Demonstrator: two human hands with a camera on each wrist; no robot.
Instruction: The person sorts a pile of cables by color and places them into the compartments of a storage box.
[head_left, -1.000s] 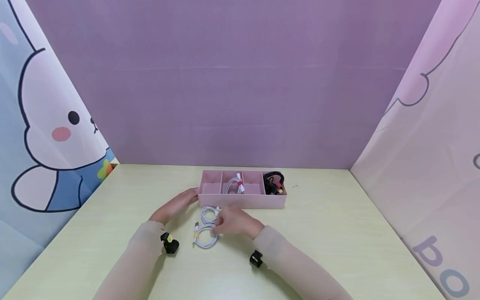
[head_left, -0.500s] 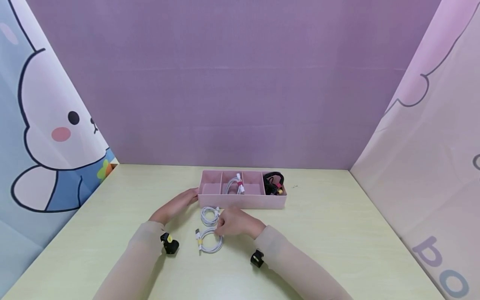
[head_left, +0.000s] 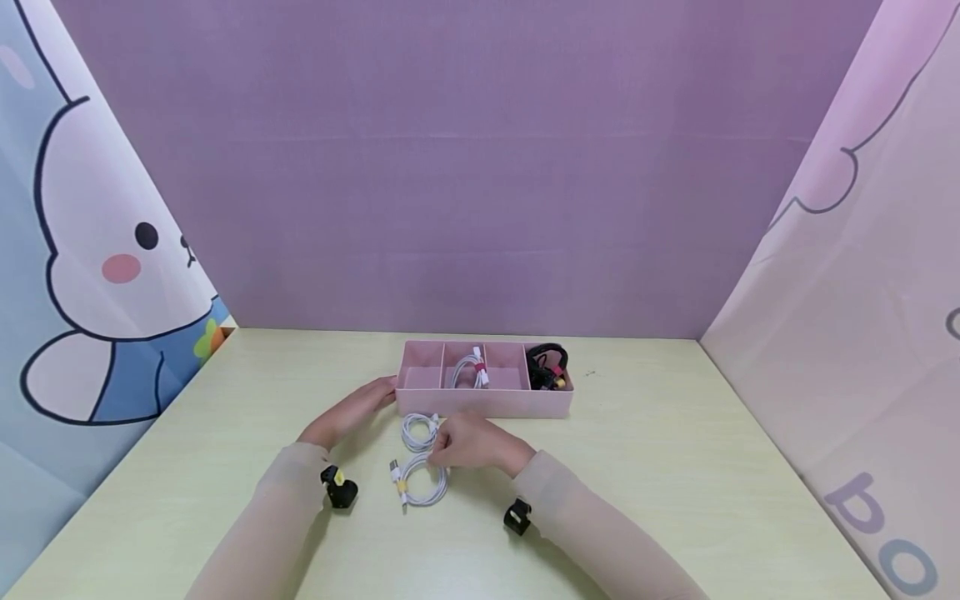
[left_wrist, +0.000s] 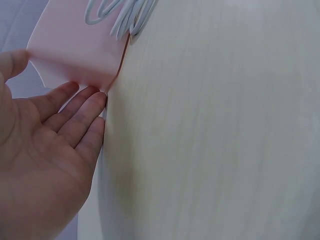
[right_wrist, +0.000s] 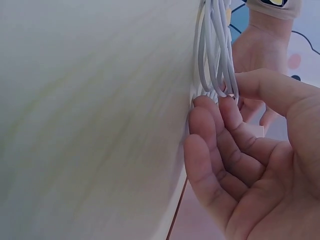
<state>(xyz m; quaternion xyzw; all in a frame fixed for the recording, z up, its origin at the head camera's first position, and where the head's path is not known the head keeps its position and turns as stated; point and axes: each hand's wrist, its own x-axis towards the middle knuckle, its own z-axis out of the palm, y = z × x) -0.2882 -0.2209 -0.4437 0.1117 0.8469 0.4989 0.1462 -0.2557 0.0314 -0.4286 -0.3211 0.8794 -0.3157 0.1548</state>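
Note:
My left hand touches the left end of the pink compartment box with its fingertips, fingers extended, as the left wrist view also shows. With thumb and index finger my right hand pinches the edge of a coiled white USB cable, bound with a yellow tie. In the right wrist view its loops hang from the fingertips, and the other fingers are bent. Behind that, another coiled white cable lies between the box and the pinched coil, close to my right hand.
A white cable with a red tie lies in the second compartment from the left. Bundled black cables fill the rightmost one. Under everything is a pale wooden table, with a purple backdrop behind and printed curtains at the sides.
The coil with the yellow tie has shifted slightly right and toward the person, in my right hand's pinch. The left hand and the box stay put.

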